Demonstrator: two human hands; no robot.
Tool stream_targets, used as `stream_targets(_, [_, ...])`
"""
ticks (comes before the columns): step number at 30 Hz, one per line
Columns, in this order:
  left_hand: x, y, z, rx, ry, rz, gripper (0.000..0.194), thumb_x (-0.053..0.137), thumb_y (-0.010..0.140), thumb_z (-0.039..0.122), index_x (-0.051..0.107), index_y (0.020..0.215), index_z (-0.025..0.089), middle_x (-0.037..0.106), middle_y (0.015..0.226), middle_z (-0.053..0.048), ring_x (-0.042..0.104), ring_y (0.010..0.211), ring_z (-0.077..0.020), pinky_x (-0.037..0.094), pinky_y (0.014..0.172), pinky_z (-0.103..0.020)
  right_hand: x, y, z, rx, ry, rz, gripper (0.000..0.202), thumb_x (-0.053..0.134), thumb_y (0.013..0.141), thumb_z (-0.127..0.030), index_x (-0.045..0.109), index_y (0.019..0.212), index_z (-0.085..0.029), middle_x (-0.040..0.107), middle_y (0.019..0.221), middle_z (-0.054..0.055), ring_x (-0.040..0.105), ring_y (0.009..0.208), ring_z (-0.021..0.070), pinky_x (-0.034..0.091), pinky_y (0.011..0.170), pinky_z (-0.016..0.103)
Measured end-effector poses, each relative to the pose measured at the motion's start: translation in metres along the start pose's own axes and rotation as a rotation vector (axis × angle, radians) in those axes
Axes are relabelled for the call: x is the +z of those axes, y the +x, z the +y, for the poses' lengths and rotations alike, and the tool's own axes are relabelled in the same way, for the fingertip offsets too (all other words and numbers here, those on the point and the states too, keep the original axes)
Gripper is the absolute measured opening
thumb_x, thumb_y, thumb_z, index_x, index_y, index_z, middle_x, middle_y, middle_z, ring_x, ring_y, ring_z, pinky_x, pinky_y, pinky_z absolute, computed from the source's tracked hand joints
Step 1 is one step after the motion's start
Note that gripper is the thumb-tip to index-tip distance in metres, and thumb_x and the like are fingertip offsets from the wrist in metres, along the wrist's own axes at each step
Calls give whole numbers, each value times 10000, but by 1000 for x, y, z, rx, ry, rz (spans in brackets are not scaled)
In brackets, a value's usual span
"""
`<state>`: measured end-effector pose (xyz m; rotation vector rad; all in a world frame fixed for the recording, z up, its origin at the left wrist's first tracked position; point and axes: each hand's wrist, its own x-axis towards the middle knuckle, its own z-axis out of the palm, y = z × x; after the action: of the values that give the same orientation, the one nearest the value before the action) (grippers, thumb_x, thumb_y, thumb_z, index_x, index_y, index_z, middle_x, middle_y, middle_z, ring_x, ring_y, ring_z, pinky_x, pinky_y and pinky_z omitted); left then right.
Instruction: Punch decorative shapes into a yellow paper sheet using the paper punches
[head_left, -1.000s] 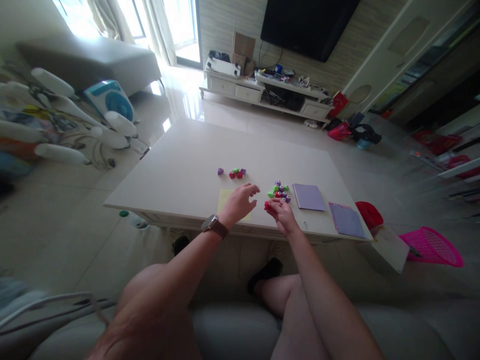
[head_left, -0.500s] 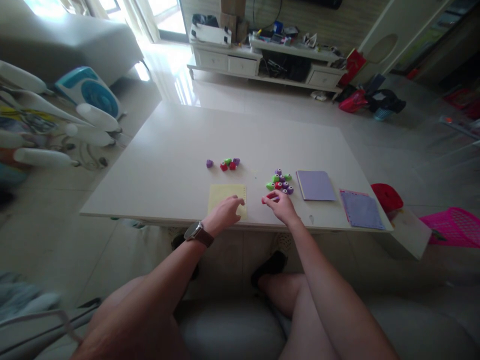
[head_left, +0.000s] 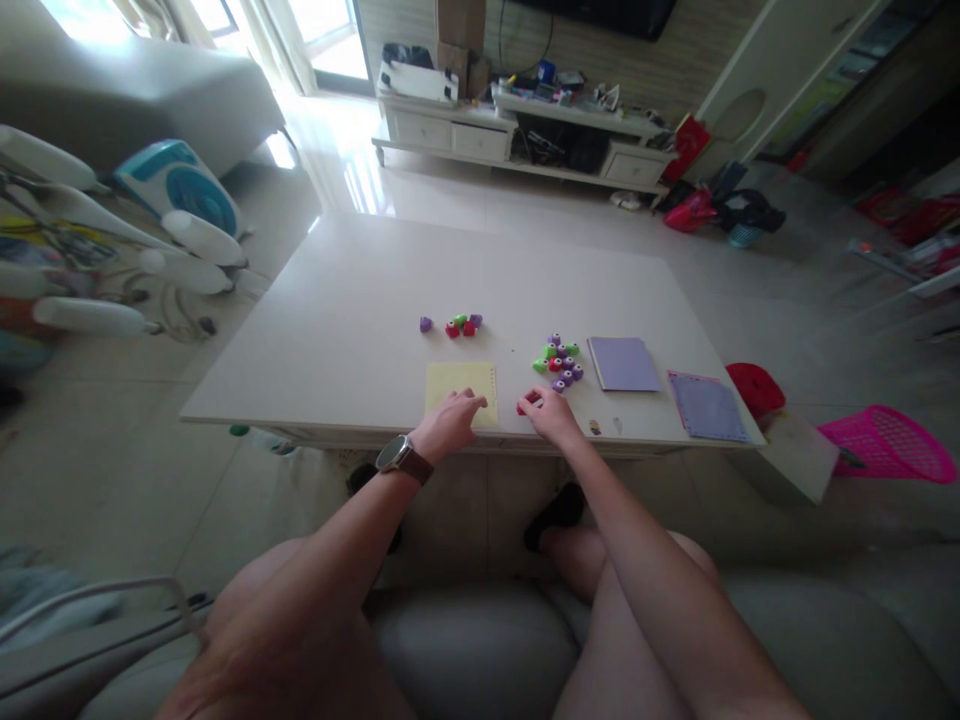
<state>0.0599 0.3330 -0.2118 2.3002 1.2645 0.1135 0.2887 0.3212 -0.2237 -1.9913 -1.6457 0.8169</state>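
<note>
The person's two bare forearms reached from the near side over the near edge of a white table [head_left: 360, 300], a round-faced watch [head_left: 391, 454] on the left wrist. The left hand [head_left: 448, 422] was held over the near part of a yellow sheet [head_left: 442, 378], its fingers loosely curled and apart; whether it touched the paper could not be told. Along the sheet's right edge ran small marks, too small to read. To its right, the right hand [head_left: 553, 412] pinched a small red toy piece [head_left: 520, 408] between thumb and fingers, close to the near edge.

Right of that hand lay a small dark-and-tan item [head_left: 595, 427] and a small clear item [head_left: 618, 425], then a bluish-purple folder [head_left: 709, 408] with a pink border. Just beyond the right hand was a cluster of purple, green and red pieces [head_left: 555, 365] with white, eye-like spots, and a purple notebook [head_left: 624, 364] beside it. Farther left sat a group of red, green and purple pieces [head_left: 469, 328], with a lone purple piece [head_left: 425, 325] to its left. At the far side stood a white TV cabinet [head_left: 484, 142], below a dark television [head_left: 622, 12].
</note>
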Motion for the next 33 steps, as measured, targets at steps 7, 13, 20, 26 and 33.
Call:
stream_targets(7, [14, 3, -2, 42, 0, 71, 606, 665, 766, 23, 647, 1346, 199, 615, 1398, -119, 551, 1317, -279, 500, 1110, -377, 12, 5, 4, -87, -46, 26, 187, 665, 934, -283, 699, 769, -202, 766, 850, 51, 670, 786, 179, 466, 756, 273])
stream_targets(13, [16, 8, -2, 34, 60, 2, 611, 659, 782, 50, 641, 1369, 221, 594, 1458, -141, 519, 1376, -329, 482, 1119, -492, 16, 13, 8, -147, -113, 31, 170, 689, 917, -294, 673, 772, -206, 741, 854, 50, 644, 797, 188, 463, 771, 291])
stream_targets(20, [11, 9, -4, -9, 75, 7, 625, 673, 780, 62, 637, 1383, 222, 561, 1502, -153, 489, 1409, -356, 448, 1139, -523, 14, 12, 15, -187, -107, 44, 186, 696, 921, -310, 649, 770, -211, 710, 855, 43, 625, 803, 189, 462, 771, 291])
stream_targets(26, [17, 7, 3, -37, 40, 15, 532, 665, 790, 50, 680, 1281, 255, 627, 1395, -124, 513, 1340, -322, 464, 1102, -509, 14, 6, 15, -204, -104, 58, 90, 778, 834, -233, 694, 838, -200, 702, 899, 50, 634, 844, 198, 479, 811, 304])
stream_targets(33, [14, 6, 8, -42, 63, 29, 454, 602, 798, 0, 695, 1169, 244, 675, 1343, -98, 564, 1251, -305, 488, 1039, -514, 11, 5, 15, -246, -137, -16, 63, 725, 858, -155, 713, 893, -206, 724, 926, 49, 653, 870, 200, 493, 841, 308])
